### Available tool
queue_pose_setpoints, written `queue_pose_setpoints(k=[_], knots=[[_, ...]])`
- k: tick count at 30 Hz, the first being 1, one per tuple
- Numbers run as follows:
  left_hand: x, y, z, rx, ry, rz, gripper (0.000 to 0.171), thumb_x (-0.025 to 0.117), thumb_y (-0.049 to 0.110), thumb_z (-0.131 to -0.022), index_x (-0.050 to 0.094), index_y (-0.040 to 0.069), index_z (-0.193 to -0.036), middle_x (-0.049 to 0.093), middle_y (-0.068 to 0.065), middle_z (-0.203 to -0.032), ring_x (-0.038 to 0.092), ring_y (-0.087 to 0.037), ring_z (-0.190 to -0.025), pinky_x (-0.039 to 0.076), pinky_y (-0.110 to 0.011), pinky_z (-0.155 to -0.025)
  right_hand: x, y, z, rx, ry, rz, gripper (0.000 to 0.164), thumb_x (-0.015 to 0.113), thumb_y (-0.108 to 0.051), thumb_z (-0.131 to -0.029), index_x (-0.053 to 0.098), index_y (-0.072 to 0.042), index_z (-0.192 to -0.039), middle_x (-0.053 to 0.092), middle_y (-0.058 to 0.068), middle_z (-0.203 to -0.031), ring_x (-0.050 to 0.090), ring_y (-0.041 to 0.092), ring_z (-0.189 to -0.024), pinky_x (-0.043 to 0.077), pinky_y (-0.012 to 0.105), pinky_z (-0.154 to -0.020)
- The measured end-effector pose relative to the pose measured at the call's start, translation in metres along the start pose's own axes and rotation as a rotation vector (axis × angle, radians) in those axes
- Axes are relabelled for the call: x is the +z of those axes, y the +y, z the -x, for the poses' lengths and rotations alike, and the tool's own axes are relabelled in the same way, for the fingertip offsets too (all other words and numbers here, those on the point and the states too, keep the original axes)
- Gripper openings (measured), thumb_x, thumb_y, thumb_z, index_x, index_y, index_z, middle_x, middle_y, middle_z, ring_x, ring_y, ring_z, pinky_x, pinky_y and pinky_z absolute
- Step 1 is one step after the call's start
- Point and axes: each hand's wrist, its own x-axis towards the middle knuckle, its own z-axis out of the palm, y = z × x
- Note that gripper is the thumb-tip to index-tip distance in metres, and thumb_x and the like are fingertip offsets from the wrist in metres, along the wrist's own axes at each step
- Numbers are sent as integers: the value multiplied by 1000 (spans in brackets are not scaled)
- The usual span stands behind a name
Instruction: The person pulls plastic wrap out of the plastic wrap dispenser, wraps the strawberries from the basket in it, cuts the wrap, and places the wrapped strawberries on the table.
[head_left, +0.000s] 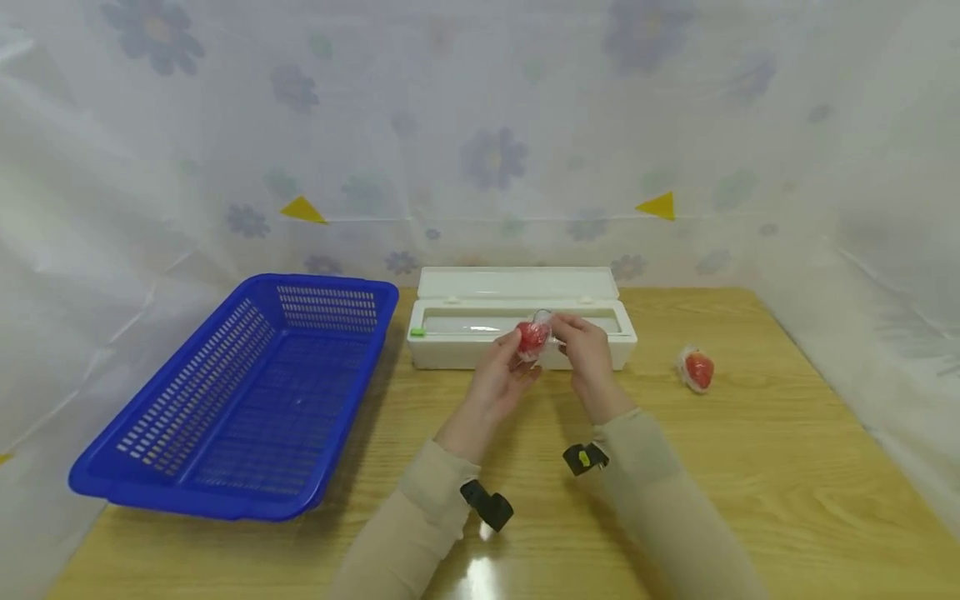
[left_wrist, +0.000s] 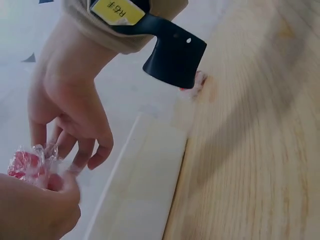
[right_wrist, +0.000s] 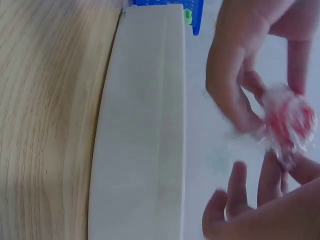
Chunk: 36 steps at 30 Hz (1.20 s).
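A red fruit (head_left: pixel 533 337) wrapped in crinkled cling film is held up in front of the white box, its exact kind hard to tell through the film. My left hand (head_left: pixel 497 379) grips it from the left, thumb and fingers around its side. On the other side my right hand (head_left: pixel 588 354) pinches the loose cling film (left_wrist: pixel 51 152) at the fruit's edge. Behind both hands stands a long white cling film dispenser (head_left: pixel 447 354) with its lid raised and a green slider (head_left: pixel 417 332) at the left end. The right wrist view shows the wrapped fruit (right_wrist: pixel 291 120) between both hands' fingers.
A large blue plastic basket (head_left: pixel 330 450) occupies the table's left side. To the right, a second red fruit in film (head_left: pixel 698 370) lies on the wooden table (head_left: pixel 787 467). A flowered curtain (head_left: pixel 495 108) with yellow triangles hangs behind the table.
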Motion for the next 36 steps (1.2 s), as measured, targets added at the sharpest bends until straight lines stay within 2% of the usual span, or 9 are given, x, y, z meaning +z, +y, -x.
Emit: queue_pose_setpoints(k=[3,7,11,13,16,19,23,28,36], knots=[[-2,3,-2,51,14,96,29,42,17,-100,42,0,-122,50,-8,-113,50,-15,-100,35,-34,-109,-4,-1,4,-1,-135,-57,27,49,-14,-95,58,0,-116,62,-10,-92,57,5,-92,40,38,-102],[-2,4,-4,113,44,176,33,44,12,-98,39,-5,-126,46,-14,-124,48,-18,-108,36,-32,-109,-3,-2,15,-7,-262,-34,38,43,-26,-98,49,0,-126,55,5,-122,52,21,-115,36,46,-107],[1,4,-2,162,99,133,26,48,9,-96,42,-2,-120,49,-12,-119,52,-14,-100,46,-25,-97,2,2,23,86,-324,-2,68,36,-47,-97,28,3,-141,40,23,-140,48,34,-122,42,43,-102],[2,2,0,203,120,84,22,50,6,-95,45,-1,-115,52,-9,-112,54,-10,-94,49,-21,-87,3,4,25,127,-351,-36,73,32,-51,-97,22,4,-143,50,22,-131,58,28,-110,48,35,-95],[3,-1,1,262,140,1,19,53,4,-92,49,0,-110,56,-3,-102,56,-7,-88,49,-21,-84,4,3,25,125,-328,-109,63,36,-45,-98,34,5,-137,65,6,-102,63,12,-86,52,24,-79],[3,-3,2,278,130,-84,29,55,5,-90,49,-2,-118,58,-4,-101,57,-6,-88,46,-27,-93,4,3,24,51,-268,-140,47,42,-31,-99,43,4,-131,62,-10,-76,61,4,-72,52,19,-68],[2,-5,3,251,121,-178,41,54,6,-91,47,-5,-129,58,-17,-119,57,-8,-94,43,-34,-101,3,5,23,-27,-183,-76,44,44,-20,-99,41,4,-136,63,-6,-82,61,1,-68,53,17,-66],[1,-5,3,244,122,-234,36,55,11,-90,57,-5,-122,60,-17,-123,59,-9,-96,44,-37,-99,5,5,24,-101,-121,73,41,48,-19,-98,48,4,-132,62,20,-109,61,0,-66,54,18,-66],[-5,-1,7,207,107,-169,33,54,14,-94,57,-7,-119,67,-4,-103,61,-6,-92,47,-31,-97,4,-2,29,-234,-232,336,39,54,-25,-95,58,2,-123,62,22,-117,65,16,-86,56,30,-78]])
